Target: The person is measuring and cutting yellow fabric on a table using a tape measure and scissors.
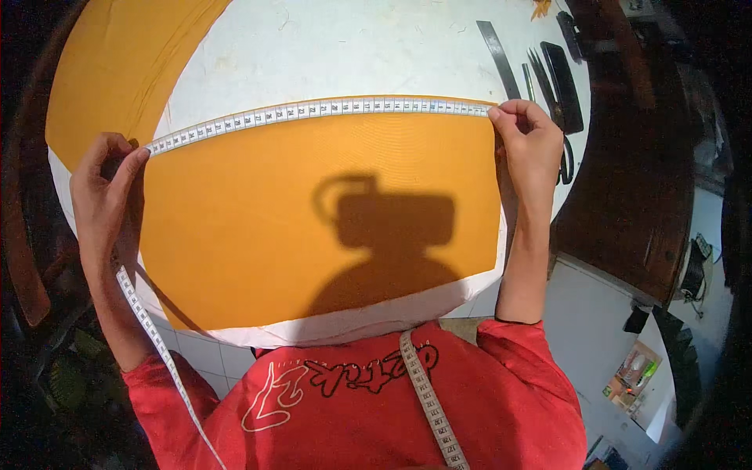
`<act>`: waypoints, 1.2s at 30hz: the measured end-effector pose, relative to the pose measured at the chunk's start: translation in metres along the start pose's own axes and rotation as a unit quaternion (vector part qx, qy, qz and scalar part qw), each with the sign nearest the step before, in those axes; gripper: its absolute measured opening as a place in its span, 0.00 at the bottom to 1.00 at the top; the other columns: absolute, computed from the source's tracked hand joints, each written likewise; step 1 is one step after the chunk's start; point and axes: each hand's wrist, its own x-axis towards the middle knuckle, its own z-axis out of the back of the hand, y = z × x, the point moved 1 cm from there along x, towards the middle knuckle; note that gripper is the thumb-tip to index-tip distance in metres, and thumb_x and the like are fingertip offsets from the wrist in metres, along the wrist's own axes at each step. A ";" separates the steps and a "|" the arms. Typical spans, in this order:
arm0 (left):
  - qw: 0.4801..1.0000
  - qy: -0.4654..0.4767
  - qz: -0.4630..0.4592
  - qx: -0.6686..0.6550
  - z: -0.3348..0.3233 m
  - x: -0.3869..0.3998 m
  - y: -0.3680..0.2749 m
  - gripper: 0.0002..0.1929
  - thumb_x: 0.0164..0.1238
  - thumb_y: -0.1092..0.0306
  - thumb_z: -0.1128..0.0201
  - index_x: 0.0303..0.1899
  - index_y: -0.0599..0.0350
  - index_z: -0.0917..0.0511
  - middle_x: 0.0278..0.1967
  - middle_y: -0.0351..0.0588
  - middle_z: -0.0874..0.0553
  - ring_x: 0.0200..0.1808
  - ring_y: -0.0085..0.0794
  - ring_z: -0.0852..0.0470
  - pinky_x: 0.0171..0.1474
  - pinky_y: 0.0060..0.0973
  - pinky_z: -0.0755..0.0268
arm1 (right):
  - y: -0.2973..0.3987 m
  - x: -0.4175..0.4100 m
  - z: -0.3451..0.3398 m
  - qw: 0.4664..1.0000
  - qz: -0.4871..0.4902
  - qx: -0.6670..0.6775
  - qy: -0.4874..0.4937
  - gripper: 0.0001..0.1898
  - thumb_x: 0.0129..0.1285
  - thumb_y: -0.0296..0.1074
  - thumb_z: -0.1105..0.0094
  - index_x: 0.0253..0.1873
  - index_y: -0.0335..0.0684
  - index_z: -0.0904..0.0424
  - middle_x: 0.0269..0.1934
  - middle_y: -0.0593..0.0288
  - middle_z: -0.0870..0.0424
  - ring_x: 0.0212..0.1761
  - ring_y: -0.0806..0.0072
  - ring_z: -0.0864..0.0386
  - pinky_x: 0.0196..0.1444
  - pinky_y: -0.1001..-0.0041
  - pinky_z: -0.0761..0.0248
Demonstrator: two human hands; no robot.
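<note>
A white tape measure (pixel 352 106) is stretched along the far edge of a yellow-orange fabric piece (pixel 247 235) lying on a white-covered table (pixel 352 53). My left hand (pixel 106 182) pinches the tape between thumb and finger at the fabric's left corner. At the right corner, my right hand (pixel 531 141) pinches the tape's end the same way. The rest of the tape hangs from near my left wrist down over my red shirt, and another length of it lies on the shirt's front. A dark shadow falls across the fabric.
More yellow-orange fabric (pixel 117 70) lies at the table's far left. Right of the cloth are a dark metal ruler (pixel 499 59), a black phone-like object (pixel 562 88), a thin pen-like object (pixel 528 82), pointed dark tools (pixel 543 82) and black looped handles (pixel 567 161), partly behind my right hand.
</note>
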 end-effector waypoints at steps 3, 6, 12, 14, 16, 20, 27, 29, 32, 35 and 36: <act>1.000 0.013 -0.008 0.026 0.003 0.003 0.004 0.06 0.69 0.73 0.32 0.36 0.63 0.21 0.30 0.41 0.19 0.31 0.23 0.27 0.36 0.18 0.33 | 0.003 -0.001 0.000 1.000 -0.016 -0.014 0.003 0.07 0.64 0.28 0.31 0.42 0.31 0.13 0.28 0.61 0.16 0.27 0.78 0.24 0.30 0.78 0.29; 0.998 0.014 0.040 0.036 0.005 -0.002 -0.005 0.05 0.69 0.74 0.33 0.37 0.64 0.20 0.30 0.42 0.18 0.31 0.23 0.26 0.36 0.19 0.33 | -0.010 0.003 -0.003 0.999 0.042 -0.033 -0.004 0.11 0.63 0.31 0.31 0.45 0.29 0.12 0.31 0.59 0.13 0.28 0.74 0.23 0.34 0.76 0.26; 0.999 0.049 -0.014 0.002 0.007 0.000 0.004 0.04 0.69 0.74 0.35 0.41 0.62 0.20 0.33 0.41 0.16 0.32 0.24 0.24 0.39 0.20 0.30 | -0.013 0.003 0.009 0.996 0.060 -0.058 -0.006 0.14 0.63 0.34 0.31 0.45 0.27 0.13 0.34 0.55 0.12 0.33 0.72 0.21 0.39 0.76 0.27; 0.996 0.043 -0.051 0.052 0.014 -0.002 -0.001 0.04 0.67 0.74 0.34 0.40 0.62 0.20 0.33 0.41 0.16 0.30 0.24 0.25 0.37 0.21 0.30 | -0.007 0.001 0.007 0.999 0.024 -0.046 0.006 0.13 0.65 0.35 0.32 0.45 0.28 0.14 0.34 0.57 0.13 0.33 0.73 0.22 0.40 0.77 0.27; 0.995 0.044 -0.032 0.085 0.014 -0.005 -0.017 0.04 0.67 0.74 0.35 0.40 0.62 0.20 0.32 0.40 0.17 0.30 0.23 0.26 0.36 0.20 0.31 | -0.013 0.005 0.006 0.999 0.025 -0.033 0.025 0.13 0.66 0.35 0.32 0.45 0.28 0.14 0.34 0.58 0.13 0.34 0.73 0.22 0.40 0.77 0.27; 0.985 0.075 0.000 0.156 0.023 -0.009 -0.036 0.03 0.67 0.76 0.36 0.37 0.62 0.23 0.31 0.40 0.18 0.30 0.20 0.29 0.35 0.18 0.35 | -0.024 0.015 0.009 0.999 0.010 -0.018 0.048 0.12 0.67 0.35 0.33 0.45 0.29 0.15 0.34 0.59 0.14 0.34 0.74 0.22 0.40 0.77 0.28; 0.985 0.086 -0.105 0.111 0.013 0.003 0.013 0.02 0.68 0.78 0.35 0.39 0.63 0.19 0.34 0.42 0.16 0.31 0.24 0.24 0.36 0.20 0.31 | -0.046 0.031 0.018 0.997 0.051 -0.029 0.054 0.12 0.70 0.36 0.33 0.46 0.30 0.15 0.35 0.60 0.14 0.35 0.75 0.22 0.39 0.78 0.28; 0.980 0.108 -0.107 0.132 0.013 0.003 0.017 0.03 0.69 0.80 0.34 0.41 0.64 0.17 0.36 0.44 0.13 0.31 0.25 0.21 0.35 0.20 0.28 | -0.050 0.033 0.017 0.996 0.057 -0.033 0.053 0.13 0.70 0.36 0.33 0.46 0.30 0.15 0.36 0.60 0.14 0.35 0.75 0.22 0.39 0.78 0.27; 0.982 0.105 -0.074 0.138 0.003 -0.003 0.012 0.02 0.69 0.79 0.34 0.40 0.63 0.17 0.35 0.44 0.14 0.30 0.25 0.21 0.35 0.21 0.28 | -0.058 0.034 0.013 0.997 0.054 -0.037 0.046 0.13 0.70 0.36 0.33 0.46 0.30 0.15 0.36 0.60 0.14 0.35 0.75 0.22 0.39 0.78 0.27; 0.984 0.109 -0.023 0.141 -0.008 -0.006 -0.005 0.01 0.69 0.79 0.35 0.39 0.63 0.18 0.33 0.43 0.14 0.29 0.26 0.22 0.34 0.21 0.29 | -0.064 0.034 0.013 0.997 0.048 -0.046 0.040 0.13 0.70 0.37 0.33 0.46 0.30 0.15 0.37 0.59 0.14 0.35 0.75 0.22 0.39 0.78 0.27; 0.984 0.111 -0.006 0.141 -0.010 -0.006 -0.011 0.01 0.69 0.78 0.35 0.38 0.63 0.18 0.33 0.43 0.15 0.29 0.26 0.22 0.34 0.21 0.29 | -0.065 0.035 0.014 0.997 0.046 -0.042 0.043 0.13 0.70 0.37 0.32 0.46 0.30 0.15 0.37 0.59 0.14 0.35 0.75 0.22 0.39 0.78 0.27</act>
